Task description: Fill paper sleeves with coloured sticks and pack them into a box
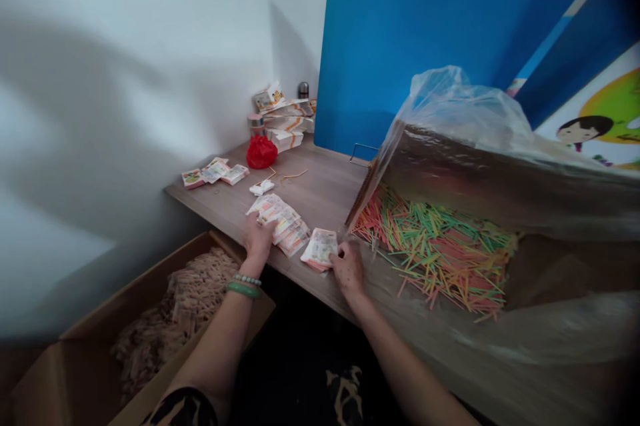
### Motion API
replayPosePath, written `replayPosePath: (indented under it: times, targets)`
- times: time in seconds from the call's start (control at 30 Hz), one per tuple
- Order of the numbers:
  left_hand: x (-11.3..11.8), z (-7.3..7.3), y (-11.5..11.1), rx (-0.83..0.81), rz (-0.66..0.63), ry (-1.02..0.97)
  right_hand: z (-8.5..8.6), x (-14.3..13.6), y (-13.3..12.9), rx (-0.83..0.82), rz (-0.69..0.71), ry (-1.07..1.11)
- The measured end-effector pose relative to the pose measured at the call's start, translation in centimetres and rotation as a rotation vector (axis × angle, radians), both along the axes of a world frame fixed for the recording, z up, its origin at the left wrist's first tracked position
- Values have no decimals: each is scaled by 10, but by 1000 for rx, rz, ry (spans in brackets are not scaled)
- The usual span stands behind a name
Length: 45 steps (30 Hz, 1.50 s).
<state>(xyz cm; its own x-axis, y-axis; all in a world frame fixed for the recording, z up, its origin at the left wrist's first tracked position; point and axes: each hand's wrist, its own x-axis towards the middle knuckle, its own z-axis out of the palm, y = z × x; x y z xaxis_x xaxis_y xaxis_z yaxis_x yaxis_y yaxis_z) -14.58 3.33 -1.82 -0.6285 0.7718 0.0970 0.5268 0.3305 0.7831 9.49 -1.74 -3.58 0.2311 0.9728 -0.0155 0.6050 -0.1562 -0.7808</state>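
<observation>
A fanned row of small printed packets lies near the table's front edge. My left hand grips the row's left end, thumb on top and fingers curled at the edge. Just to the right is a smaller stack of printed packets, pink at its lower edge. My right hand has its fingers curled in a pinch at that stack's right side; the fingertips are partly hidden. Beyond my right hand, many thin coloured sticks, red, green and yellow, lie in a box with a clear plastic liner.
Below the table at left stands a cardboard box full of small pale packets. On the table are more printed packets, a red plastic bag, a crumpled white piece and stacked white packs. A blue board stands behind.
</observation>
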Motion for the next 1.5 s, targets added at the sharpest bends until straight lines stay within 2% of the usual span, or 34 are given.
replayPosePath:
  times: [0.13,0.3,0.4,0.53,0.6,0.63,0.7,0.77,0.83,0.93,1.0,1.1,1.17,1.23,1.3,1.37,1.43,1.5]
  targets:
    - [1,-4,10,37,15,-24,-4,1,-1,61,9,24]
    - [2,-6,14,71,32,-8,-9,7,-3,106,-1,189]
    - [4,-3,8,85,38,21,-16,14,-1,128,3,350]
    - [13,11,-13,123,66,170,-20,20,1,112,9,633]
    - [27,19,-27,178,-34,173,-17,20,-5,97,-4,756]
    - [38,22,-33,198,-149,97,-15,19,-9,88,-13,797]
    - [64,25,-43,167,-431,-206,-9,17,-20,53,-6,849]
    - [93,27,-52,26,-646,-566,-3,16,-31,30,63,881]
    - [119,27,-58,-131,-740,-811,4,21,-42,29,88,842]
    - [144,28,-65,-239,-790,-904,19,49,-65,-4,141,611]
    - [151,28,-68,-252,-850,-845,32,81,-87,-3,211,367]
    - [159,26,-74,-242,-1040,-577,42,135,-120,105,280,-135]
    - [166,23,-78,-223,-1208,-366,38,164,-136,118,292,-498]
    - [176,18,-83,-158,-1361,-188,30,182,-144,84,266,-743]
    - [188,14,-88,-36,-1487,7,22,191,-142,41,210,-850]
    - [202,8,-91,89,-1592,223,20,194,-136,31,148,-857]
    - [218,3,-93,165,-1665,410,26,197,-127,82,81,-812]
    - [234,-2,-91,192,-1664,549,35,201,-121,163,1,-756]
